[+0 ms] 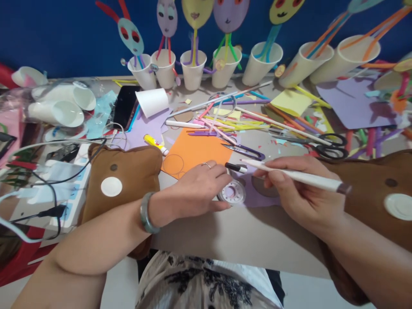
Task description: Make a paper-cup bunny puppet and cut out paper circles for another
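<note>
My right hand [299,189] grips a white marker [309,178], its thin tip pointing left and its dark end at the right. My left hand [199,189] reaches over a white tape roll [233,192], thumb at its lower left edge and fingers bent at its upper left; I cannot make out whether it grips the roll. Beside those fingers lies a black marker cap [236,167]. Under and beyond my left hand is an orange sheet [199,148] with drawn circles. Purple paper [257,199] and a grey-brown disc [264,184] lie between my hands.
Paper cups [193,71] holding paper-faced figures line the blue wall. Scissors [331,146], coloured sticks and a yellow glue tube [154,142] lie beyond my hands. Brown cushions [125,167] flank the work area. A phone [125,107], cables and a power strip [75,189] are on the left.
</note>
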Motion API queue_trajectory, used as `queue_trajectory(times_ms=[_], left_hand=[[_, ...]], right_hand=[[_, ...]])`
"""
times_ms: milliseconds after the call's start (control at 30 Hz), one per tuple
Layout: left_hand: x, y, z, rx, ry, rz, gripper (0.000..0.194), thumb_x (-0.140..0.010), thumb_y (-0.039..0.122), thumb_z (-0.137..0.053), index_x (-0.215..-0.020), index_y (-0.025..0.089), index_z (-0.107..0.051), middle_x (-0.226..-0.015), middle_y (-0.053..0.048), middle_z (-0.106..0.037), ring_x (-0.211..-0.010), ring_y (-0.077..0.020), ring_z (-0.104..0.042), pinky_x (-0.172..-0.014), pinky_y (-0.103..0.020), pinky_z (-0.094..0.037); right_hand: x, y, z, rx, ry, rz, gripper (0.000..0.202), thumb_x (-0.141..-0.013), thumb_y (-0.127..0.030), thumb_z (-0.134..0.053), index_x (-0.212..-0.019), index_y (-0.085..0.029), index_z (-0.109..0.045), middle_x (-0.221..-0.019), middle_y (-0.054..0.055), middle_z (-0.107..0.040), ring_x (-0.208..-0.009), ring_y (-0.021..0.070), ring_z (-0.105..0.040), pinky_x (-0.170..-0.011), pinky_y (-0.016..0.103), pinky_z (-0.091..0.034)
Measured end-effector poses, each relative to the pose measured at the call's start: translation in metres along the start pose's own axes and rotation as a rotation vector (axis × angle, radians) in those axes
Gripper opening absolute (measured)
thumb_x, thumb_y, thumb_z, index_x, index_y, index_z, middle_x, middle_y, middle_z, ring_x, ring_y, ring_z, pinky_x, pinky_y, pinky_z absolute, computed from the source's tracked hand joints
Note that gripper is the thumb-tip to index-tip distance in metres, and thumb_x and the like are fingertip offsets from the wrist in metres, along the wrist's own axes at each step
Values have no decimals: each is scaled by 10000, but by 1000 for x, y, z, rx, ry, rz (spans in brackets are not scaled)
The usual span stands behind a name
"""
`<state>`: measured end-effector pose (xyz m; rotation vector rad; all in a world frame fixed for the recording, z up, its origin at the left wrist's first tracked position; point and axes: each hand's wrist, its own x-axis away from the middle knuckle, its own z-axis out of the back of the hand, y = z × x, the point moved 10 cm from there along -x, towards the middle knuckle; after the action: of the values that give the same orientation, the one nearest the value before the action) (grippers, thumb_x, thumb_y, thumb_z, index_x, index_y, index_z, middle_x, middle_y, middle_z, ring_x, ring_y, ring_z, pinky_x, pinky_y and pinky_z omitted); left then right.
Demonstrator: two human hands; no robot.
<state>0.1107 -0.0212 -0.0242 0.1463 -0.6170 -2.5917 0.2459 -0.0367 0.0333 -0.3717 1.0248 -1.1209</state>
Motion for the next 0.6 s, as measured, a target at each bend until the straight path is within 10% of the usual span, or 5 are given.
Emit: queue_trajectory(times_ms=[600], left_hand=[[8, -50, 50, 624, 445, 241, 417, -728, 399, -842, -1049, 166, -714, -1017, -59, -761, -808, -157, -658, -702, -274, -515]], right_hand=[[-1, 17, -9, 341, -209, 31, 128, -920, -291, -663, -1043, -254, -659, -913, 50, -769, -800, 238, -722, -736, 351, -526]])
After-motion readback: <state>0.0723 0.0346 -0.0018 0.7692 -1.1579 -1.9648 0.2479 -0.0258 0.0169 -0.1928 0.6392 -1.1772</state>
